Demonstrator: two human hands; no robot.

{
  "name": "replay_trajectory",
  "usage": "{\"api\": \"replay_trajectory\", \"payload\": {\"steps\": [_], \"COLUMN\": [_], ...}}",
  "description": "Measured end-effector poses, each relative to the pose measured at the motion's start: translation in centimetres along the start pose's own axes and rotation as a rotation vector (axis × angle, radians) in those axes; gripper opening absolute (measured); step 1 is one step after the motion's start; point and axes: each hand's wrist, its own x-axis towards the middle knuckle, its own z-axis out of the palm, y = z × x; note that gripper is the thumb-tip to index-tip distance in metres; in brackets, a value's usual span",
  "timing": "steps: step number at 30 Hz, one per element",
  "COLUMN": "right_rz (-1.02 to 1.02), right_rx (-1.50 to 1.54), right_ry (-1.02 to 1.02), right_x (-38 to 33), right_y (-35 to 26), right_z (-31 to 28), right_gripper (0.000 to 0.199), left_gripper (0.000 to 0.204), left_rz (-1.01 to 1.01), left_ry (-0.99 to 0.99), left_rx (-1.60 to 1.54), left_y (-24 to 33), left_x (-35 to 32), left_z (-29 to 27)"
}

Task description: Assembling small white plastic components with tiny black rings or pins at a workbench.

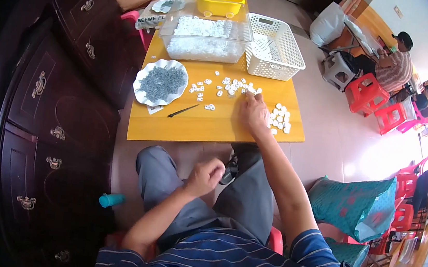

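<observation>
Head view shows my right hand (254, 111) reaching down to the wooden table (214, 129), its fingers bunched close together at the near edge of the loose white pieces (233, 87). I cannot tell whether a piece is pinched there. My left hand (206, 177) hangs over my lap, fingers curled in; whether it holds anything is hidden.

The loose pieces lie scattered across the middle of the table, some apart toward the left. To the right of my wrist sits a separate cluster of white pieces (279, 119), which I take to be handled already, though they are too small to be sure. I judge the work to be partway and much of it left: the clear bin (201, 55) beyond is piled with white bits, and the scalloped plate (138, 85) holds a heap of thin grey metal bits (162, 81). A dark, slim tool (183, 111) lies near the plate, untouched.
</observation>
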Motion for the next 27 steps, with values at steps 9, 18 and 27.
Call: {"api": "replay_trajectory", "payload": {"steps": [9,18,27], "right_rz": [-0.132,-0.240,0.063], "right_rx": [-0.056,0.017,0.215], "right_ry": [0.139,0.303,0.083], "right_x": [-1.9,-4.2,-1.2], "right_y": [1.8,1.9,3.8], "right_z": [2.3,2.2,2.6], "right_gripper": [0.024,0.007,0.024], "left_gripper": [0.004,0.003,0.002], "left_rz": [-0.126,-0.138,-0.078], "left_ry": [-0.068,-0.108,-0.174], "left_rx": [0.000,0.038,0.094], "left_y": [-5.6,-7.9,-8.0], "left_x": [-2.7,-3.6,-3.4], "left_z": [1.0,2.2,2.6]}}
